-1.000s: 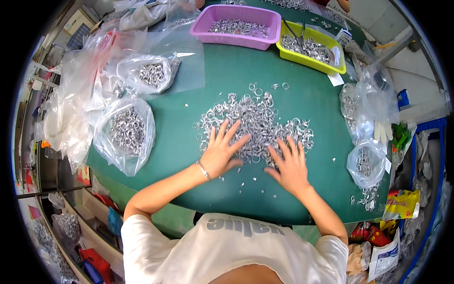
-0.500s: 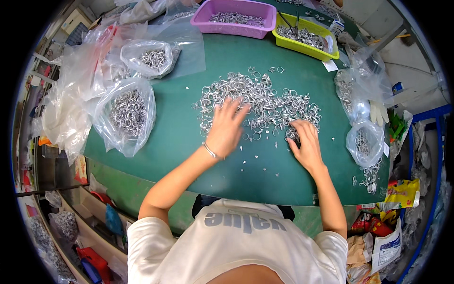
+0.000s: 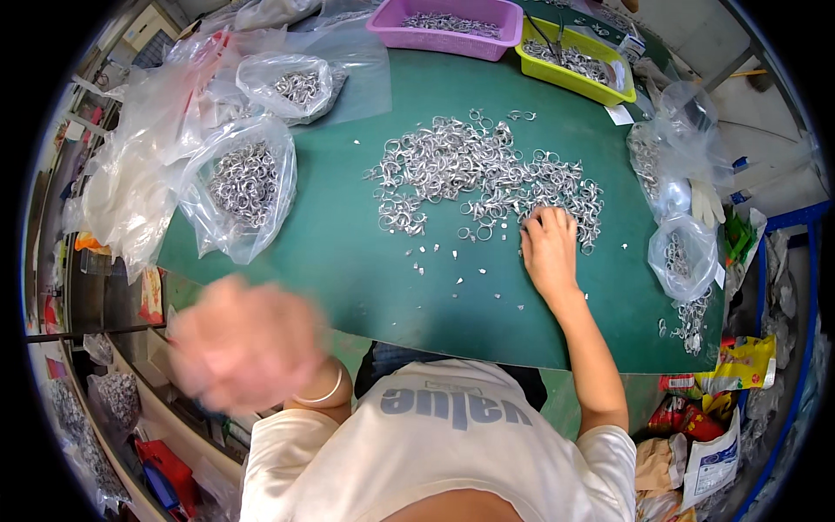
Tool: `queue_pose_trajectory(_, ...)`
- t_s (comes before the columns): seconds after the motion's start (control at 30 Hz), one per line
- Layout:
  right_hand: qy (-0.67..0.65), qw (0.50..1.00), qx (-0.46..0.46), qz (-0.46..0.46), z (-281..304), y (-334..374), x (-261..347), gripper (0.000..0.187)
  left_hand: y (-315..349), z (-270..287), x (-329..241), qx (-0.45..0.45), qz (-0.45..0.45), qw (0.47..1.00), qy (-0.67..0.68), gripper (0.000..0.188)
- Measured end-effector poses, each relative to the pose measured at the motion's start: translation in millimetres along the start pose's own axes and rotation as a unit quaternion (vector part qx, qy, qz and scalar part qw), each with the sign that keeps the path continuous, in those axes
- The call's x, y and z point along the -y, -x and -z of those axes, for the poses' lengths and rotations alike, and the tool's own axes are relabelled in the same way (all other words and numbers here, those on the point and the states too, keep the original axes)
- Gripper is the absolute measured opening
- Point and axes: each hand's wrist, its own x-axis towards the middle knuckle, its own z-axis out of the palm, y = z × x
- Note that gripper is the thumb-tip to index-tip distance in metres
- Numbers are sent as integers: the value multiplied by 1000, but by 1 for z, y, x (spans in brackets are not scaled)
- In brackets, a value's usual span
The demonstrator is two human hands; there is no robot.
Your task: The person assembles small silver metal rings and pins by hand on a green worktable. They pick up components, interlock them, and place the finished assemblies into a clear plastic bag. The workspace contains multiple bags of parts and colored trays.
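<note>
A loose, spread-out pile of small silvery metal rings [image 3: 444, 165] lies on a green table top [image 3: 374, 278]. At the pile's near right edge, my right hand [image 3: 550, 252] reaches in with fingers bent and close together. Its fingertips touch the rings; whatever they pinch is hidden. My left hand [image 3: 248, 344] is off the table's near left edge, smeared by motion, so its fingers cannot be read. A bangle [image 3: 329, 393] circles that wrist. Small light flakes [image 3: 455, 255] are scattered on the near side of the pile.
Clear plastic bags of rings [image 3: 196, 213] stand at the left. A purple basket [image 3: 444, 43] and a yellow-green basket [image 3: 574, 80] with pliers [image 3: 544, 35] sit at the back. Another small bag [image 3: 687, 283] lies by the right edge, rings spilling beside it.
My left hand has left the pile and swung down and left, past the table edge. My right hand stays at the pile, its fingers drawn closer together. The whole view has shifted slightly.
</note>
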Motion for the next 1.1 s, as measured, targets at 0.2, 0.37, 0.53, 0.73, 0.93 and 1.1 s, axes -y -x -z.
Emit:
queue_pose_trajectory(0.2,-449,845,64,-283,18,18,-5,7,50,67,127,74,276,770,-570,25)
queue_pose_trajectory(0.37,-825,470,-3,-314,30,24,7,11,55,62,165,195,169,648,-717,24)
queue_pose_trajectory(0.53,-876,359,68,-315,26,11,5,16,61,67,179,230,172,601,-746,20)
queue_pose_trajectory(0.73,-63,978,60,-189,-9,-6,48,24,48,47,145,-12,395,793,-465,16)
queue_pose_trajectory(0.93,-133,972,71,-181,-1,-9,43,11,80,52,131,-272,520,800,128,33)
queue_pose_trajectory(1.1,-318,926,97,-178,39,1,63,5,84,36,140,-298,560,711,302,36)
